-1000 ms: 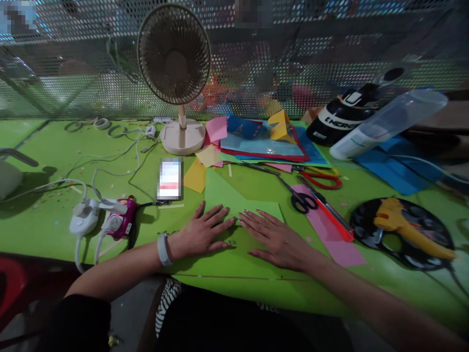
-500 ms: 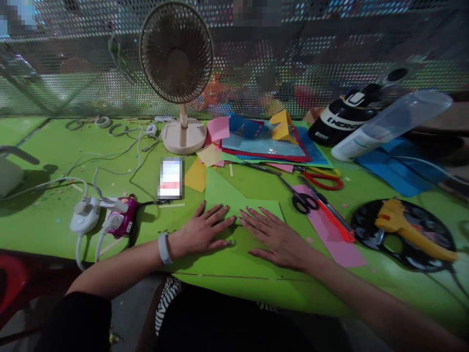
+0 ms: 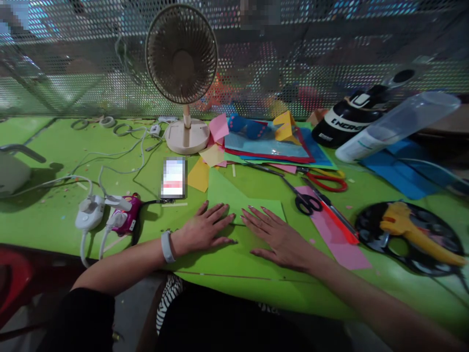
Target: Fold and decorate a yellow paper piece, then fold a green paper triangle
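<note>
A light green sheet of paper [image 3: 229, 193] lies folded on the green table, one part rising to a slanted point at its upper left. My left hand [image 3: 205, 227] rests flat with its fingers spread, the fingertips on the paper's lower left edge. On the lower right part lies my right hand [image 3: 274, 237], palm down, fingers stretched out and thumb apart. Neither hand grips anything. The paper's lower edge is partly hidden under the fingers.
Right of my hands lie black scissors [image 3: 308, 203], a red cutter [image 3: 339, 217], a pink paper strip [image 3: 351, 254] and a yellow glue gun [image 3: 406, 227]. A phone [image 3: 173, 178], power adapters [image 3: 124, 215] and a fan [image 3: 186, 137] stand left. Colored papers [image 3: 264, 144] and a black bottle [image 3: 344, 120] are behind.
The whole view has shifted slightly, so things appear a little farther right. Both hands stay flat on the green paper, with hardly any movement against it.
</note>
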A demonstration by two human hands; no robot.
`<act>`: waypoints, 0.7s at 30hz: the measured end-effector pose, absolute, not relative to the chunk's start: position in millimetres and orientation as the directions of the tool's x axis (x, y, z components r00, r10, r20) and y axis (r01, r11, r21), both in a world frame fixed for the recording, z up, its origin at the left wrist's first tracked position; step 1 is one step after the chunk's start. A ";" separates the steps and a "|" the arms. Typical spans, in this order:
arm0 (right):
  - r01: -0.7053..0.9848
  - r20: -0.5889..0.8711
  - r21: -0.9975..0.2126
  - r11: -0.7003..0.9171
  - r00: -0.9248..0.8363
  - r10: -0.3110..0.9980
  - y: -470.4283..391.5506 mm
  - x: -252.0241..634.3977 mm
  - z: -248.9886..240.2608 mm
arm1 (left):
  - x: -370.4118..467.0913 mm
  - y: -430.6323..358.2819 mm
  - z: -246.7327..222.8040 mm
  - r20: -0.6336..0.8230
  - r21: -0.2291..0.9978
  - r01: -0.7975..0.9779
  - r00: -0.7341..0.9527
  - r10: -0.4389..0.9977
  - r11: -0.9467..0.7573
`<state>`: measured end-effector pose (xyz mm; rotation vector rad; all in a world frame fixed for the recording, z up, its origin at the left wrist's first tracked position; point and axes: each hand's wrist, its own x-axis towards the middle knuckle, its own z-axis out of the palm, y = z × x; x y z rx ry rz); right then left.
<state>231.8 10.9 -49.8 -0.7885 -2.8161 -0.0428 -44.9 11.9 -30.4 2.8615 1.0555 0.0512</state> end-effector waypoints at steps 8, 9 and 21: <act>0.513 0.205 -0.076 0.855 -0.831 0.517 12.2 232.1 -51.1 | -44.8 10.3 -29.0 -0.010 0.080 0.657 0.753 0.658 -0.750; 0.511 0.202 -0.075 0.856 -0.833 0.515 12.3 232.2 -51.2 | -45.1 10.0 -29.5 -0.004 0.079 0.659 0.751 0.660 -0.748; 0.504 0.213 -0.089 0.859 -0.833 0.510 12.2 232.4 -58.0 | -45.5 12.3 -31.2 0.074 0.067 0.574 0.813 0.578 -0.816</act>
